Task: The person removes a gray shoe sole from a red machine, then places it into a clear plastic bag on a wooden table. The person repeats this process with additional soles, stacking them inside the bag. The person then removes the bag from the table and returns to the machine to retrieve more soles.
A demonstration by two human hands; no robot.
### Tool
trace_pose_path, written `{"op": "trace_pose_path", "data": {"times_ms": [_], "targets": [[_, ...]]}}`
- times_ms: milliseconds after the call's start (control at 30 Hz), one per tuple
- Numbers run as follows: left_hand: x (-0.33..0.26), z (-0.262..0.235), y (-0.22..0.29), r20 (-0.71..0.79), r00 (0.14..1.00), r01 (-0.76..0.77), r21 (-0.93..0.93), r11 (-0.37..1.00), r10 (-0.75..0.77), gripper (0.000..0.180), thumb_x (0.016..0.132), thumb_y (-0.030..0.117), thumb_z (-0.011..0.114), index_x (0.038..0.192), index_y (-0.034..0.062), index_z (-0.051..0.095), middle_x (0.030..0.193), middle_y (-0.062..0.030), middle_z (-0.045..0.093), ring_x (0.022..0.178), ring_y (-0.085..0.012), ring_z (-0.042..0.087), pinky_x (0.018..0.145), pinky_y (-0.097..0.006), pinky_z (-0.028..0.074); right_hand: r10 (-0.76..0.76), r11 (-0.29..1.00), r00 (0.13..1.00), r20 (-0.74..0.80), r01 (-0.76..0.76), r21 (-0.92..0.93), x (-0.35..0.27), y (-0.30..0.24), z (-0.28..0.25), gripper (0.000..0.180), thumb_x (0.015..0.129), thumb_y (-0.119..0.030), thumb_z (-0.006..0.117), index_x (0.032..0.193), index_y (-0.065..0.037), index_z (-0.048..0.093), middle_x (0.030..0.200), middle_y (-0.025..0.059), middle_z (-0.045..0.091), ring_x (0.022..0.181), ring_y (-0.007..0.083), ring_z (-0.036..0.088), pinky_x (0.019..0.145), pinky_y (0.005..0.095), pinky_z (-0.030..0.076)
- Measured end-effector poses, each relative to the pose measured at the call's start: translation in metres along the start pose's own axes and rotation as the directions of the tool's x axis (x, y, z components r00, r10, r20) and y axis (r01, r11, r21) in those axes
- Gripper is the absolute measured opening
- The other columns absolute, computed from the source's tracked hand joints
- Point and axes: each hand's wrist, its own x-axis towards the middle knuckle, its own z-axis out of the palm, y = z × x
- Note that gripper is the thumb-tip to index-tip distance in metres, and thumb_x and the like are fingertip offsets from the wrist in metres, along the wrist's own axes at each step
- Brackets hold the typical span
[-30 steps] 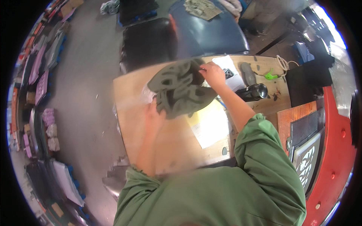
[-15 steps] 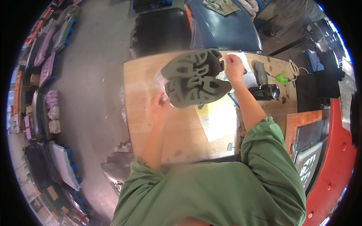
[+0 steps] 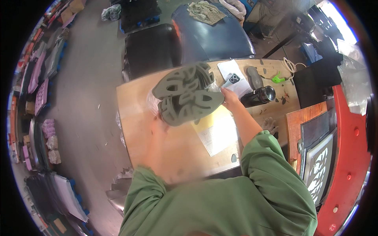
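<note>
A stack of grey-green foam shoe soles (image 3: pixel 193 106) with cut-out grooves lies over the wooden table, in two groups side by side. Clear plastic (image 3: pixel 151 101) shows along its left side and at the upper right. My left hand (image 3: pixel 159 124) grips the stack's lower left edge; its fingers are blurred and partly tucked beneath. At the right tip, my right hand (image 3: pixel 230 98) is closed on the edge of the soles, thumb and fingers together. A yellow and white paper sheet (image 3: pixel 216 135) lies partly under the stack.
To the right on the table (image 3: pixel 138 145) are a phone (image 3: pixel 234 78) on papers, a single dark sole (image 3: pixel 254 77), a black flask (image 3: pixel 260 95), a green clip (image 3: pixel 279 78) and a glove (image 3: pixel 270 125). A dark blue covered stack (image 3: pixel 214 33) stands beyond. Red equipment (image 3: pixel 346 157) is at right.
My right hand has come down from the stack's upper right to its right tip, uncovering the phone. My left hand stays at the lower left edge. The view has shifted.
</note>
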Motion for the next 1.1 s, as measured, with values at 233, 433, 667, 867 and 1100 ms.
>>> {"op": "trace_pose_path", "data": {"times_ms": [233, 433, 667, 867, 1100], "targets": [[0.033, -0.011, -0.022, -0.074, 0.997, -0.026, -0.075, 0.997, 0.021, 0.034, 0.104, 0.032, 0.042, 0.136, 0.0230, 0.040, 0.123, 0.0023, 0.057, 0.101, -0.0195, 0.060, 0.088, -0.043, 0.046, 0.215, 0.918, 0.918, 0.333, -0.306, 0.251, 0.017, 0.001, -0.004, 0.025, 0.099, -0.019, 0.052, 0.117, -0.001, 0.054, 0.108, 0.0154, 0.065, 0.097, 0.0269, 0.066, 0.083, 0.0395, 0.057], [0.060, -0.042, -0.068, -0.170, 0.952, -0.271, -0.084, 0.959, 0.255, 0.020, 0.104, 0.025, 0.045, 0.116, 0.0095, 0.046, 0.102, -0.0050, 0.060, 0.090, -0.0189, 0.059, 0.073, -0.035, 0.049, 0.098, 0.899, 0.971, 0.217, -0.180, 0.399, 0.005, 0.014, -0.006, 0.025, 0.103, -0.019, 0.043, 0.120, -0.003, 0.051, 0.108, 0.0112, 0.064, 0.092, 0.0226, 0.066, 0.079, 0.0375, 0.058], [0.084, -0.046, -0.094, -0.352, 0.800, -0.440, 0.207, 0.874, 0.486, 0.024, 0.101, 0.025, 0.050, 0.100, 0.0010, 0.054, 0.092, -0.0111, 0.061, 0.081, -0.0228, 0.056, 0.073, -0.037, 0.048, -0.112, 0.907, 0.992, 0.051, 0.081, 0.413, 0.033, 0.051, -0.016, 0.022, 0.103, -0.024, 0.045, 0.118, -0.010, 0.050, 0.094, 0.0064, 0.059, 0.067, 0.0144, 0.057, 0.051, 0.0284, 0.049], [0.058, -0.041, -0.072, -0.251, 0.822, -0.361, 0.465, 0.809, 0.511, 0.034, 0.100, 0.029, 0.053, 0.111, -0.0031, 0.055, 0.105, -0.0150, 0.064, 0.089, -0.0259, 0.059, 0.081, -0.039, 0.047, 0.006, 0.960, 0.986, 0.167, -0.052, 0.274, 0.006, 0.037, -0.024, 0.036, 0.091, -0.026, 0.069, 0.117, -0.010, 0.050, 0.072, 0.0010, 0.053, 0.059, 0.0113, 0.050, 0.039, 0.0280, 0.034], [0.000, -0.009, -0.034, -0.195, 0.694, -0.537, 0.501, 0.679, 0.693, 0.049, 0.095, 0.030, 0.060, 0.132, -0.0003, 0.050, 0.117, -0.0155, 0.060, 0.109, -0.0307, 0.058, 0.095, -0.039, 0.045, -0.593, 0.740, 0.765, -0.252, 0.394, -0.545, -0.046, -0.006, 0.005, 0.022, 0.088, -0.019, 0.071, 0.090, 0.000, 0.060, 0.068, 0.0007, 0.054, 0.063, 0.0085, 0.048, 0.059, 0.0294, 0.042]]}}
